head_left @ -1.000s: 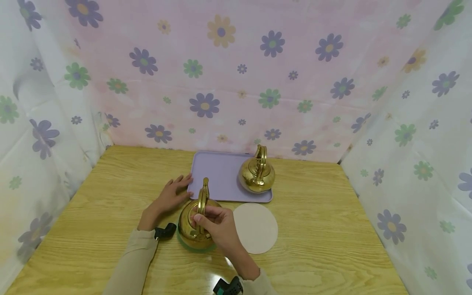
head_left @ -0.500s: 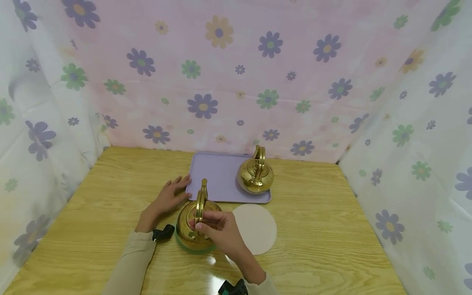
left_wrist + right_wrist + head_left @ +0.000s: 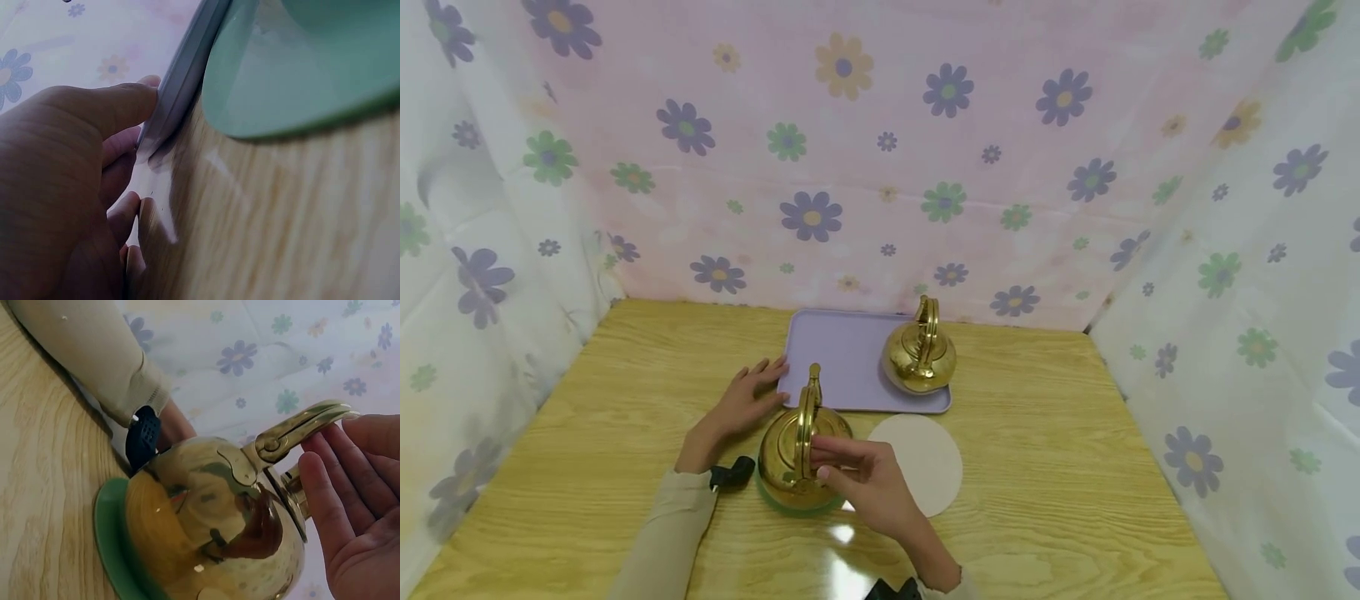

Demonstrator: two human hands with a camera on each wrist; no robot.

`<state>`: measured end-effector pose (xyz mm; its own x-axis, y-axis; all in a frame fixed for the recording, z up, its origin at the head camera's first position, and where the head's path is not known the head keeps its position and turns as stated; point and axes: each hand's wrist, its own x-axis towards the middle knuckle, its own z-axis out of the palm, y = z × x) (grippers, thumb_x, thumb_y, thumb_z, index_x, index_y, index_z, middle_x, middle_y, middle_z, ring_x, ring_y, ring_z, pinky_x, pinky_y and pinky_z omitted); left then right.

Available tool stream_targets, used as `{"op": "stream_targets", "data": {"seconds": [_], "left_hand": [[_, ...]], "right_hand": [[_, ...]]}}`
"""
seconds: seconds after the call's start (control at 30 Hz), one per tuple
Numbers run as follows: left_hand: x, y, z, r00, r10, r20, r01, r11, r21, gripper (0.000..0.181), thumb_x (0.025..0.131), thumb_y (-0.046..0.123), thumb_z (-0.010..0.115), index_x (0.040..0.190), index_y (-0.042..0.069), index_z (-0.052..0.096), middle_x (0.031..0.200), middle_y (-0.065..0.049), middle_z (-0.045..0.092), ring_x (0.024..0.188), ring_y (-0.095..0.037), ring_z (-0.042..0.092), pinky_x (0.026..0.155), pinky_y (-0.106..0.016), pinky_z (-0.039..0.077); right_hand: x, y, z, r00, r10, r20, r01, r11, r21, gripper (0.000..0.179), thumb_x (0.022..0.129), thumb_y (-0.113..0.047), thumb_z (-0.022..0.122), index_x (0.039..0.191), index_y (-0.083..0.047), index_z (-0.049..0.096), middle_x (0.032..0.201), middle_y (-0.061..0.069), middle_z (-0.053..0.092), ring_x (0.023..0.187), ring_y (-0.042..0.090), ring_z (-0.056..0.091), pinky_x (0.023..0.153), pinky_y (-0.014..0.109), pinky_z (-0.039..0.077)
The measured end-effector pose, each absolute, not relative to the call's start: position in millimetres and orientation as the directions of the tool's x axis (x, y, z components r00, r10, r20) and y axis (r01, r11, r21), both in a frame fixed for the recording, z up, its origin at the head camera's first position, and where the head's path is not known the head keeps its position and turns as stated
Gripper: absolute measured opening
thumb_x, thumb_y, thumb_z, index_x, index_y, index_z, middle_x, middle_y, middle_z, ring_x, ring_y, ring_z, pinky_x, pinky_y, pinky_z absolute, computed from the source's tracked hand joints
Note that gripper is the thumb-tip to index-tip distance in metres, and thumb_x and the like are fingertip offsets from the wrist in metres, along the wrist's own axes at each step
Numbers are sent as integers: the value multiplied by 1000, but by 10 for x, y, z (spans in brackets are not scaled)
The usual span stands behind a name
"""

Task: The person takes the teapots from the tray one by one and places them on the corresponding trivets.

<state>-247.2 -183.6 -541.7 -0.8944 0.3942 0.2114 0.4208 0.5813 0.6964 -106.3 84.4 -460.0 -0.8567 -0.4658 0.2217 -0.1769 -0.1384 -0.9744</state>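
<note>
A shiny brass kettle [image 3: 786, 471] stands upright on a round green mat [image 3: 275, 81], its hinged handle raised. Beside that handle is my right hand [image 3: 872, 487], fingers extended and loosened, fingertips at or very close to it; the right wrist view shows the palm [image 3: 372, 556] turned toward the handle [image 3: 300, 428] without a wrap round it. My left hand [image 3: 747, 400] spreads its fingers against the left edge of a lilac tray [image 3: 835, 350], thumb touching the rim. On the tray's right part sits a second brass kettle [image 3: 919, 358].
A round cream mat [image 3: 928, 467] lies on the wood-grain table [image 3: 1037, 467], right of the nearer kettle and in front of the tray. Flowered curtains [image 3: 880, 167] close off the back and both sides.
My right hand has loosened its hold on the near kettle's handle and drawn slightly right and toward me. The kettle stays on the green mat; my left hand stays at the tray.
</note>
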Motion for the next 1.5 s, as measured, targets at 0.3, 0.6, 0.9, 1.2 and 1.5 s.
{"op": "stream_targets", "data": {"seconds": [0.3, 0.6, 0.9, 1.2, 1.5], "left_hand": [[-2499, -1838, -5435, -891, 401, 211, 426, 585, 690, 55, 98, 16, 66, 144, -8, 50, 157, -24, 39, 147, -54, 25, 119, -70, 8], [-2493, -1849, -5436, -892, 400, 210, 425, 583, 693, 55, 98, 16, 66, 144, -8, 50, 157, -24, 38, 147, -54, 25, 119, -71, 8], [-2465, -1831, -5424, -902, 386, 194, 402, 586, 703, 56, 99, 17, 66, 145, -7, 49, 158, -22, 38, 149, -52, 24, 121, -68, 6], [-2453, -1835, -5403, -900, 389, 197, 406, 583, 704, 55, 98, 16, 66, 144, -8, 49, 158, -23, 38, 148, -52, 25, 120, -69, 7], [-2462, -1842, -5426, -899, 388, 206, 411, 578, 705, 55, 98, 17, 67, 145, -7, 49, 158, -23, 38, 148, -53, 25, 120, -70, 7]], "right_hand": [[-1042, 1042, -4755, -861, -452, 233, -188, -144, -972, 39, 98, 1, 63, 134, 14, 57, 125, 35, 64, 113, 30, 70, 92, 34, 60], [-984, 1321, -4897, -888, -405, 219, -188, -116, -975, 43, 97, 3, 63, 137, 12, 55, 126, 35, 63, 112, 24, 71, 90, 29, 59], [-900, 1729, -5073, -927, -325, 185, -148, -137, -980, 45, 97, 5, 62, 138, 19, 50, 127, 20, 69, 111, 11, 70, 91, 28, 59], [-900, 2046, -5111, -970, -228, 80, -60, -97, -994, 53, 98, 1, 62, 144, 17, 41, 136, 30, 61, 114, 16, 70, 93, 30, 59], [-1132, 2245, -5100, -965, -231, 125, -111, -72, -991, 57, 100, 1, 60, 149, 17, 35, 139, 36, 54, 116, 14, 68, 95, 27, 57]]}}
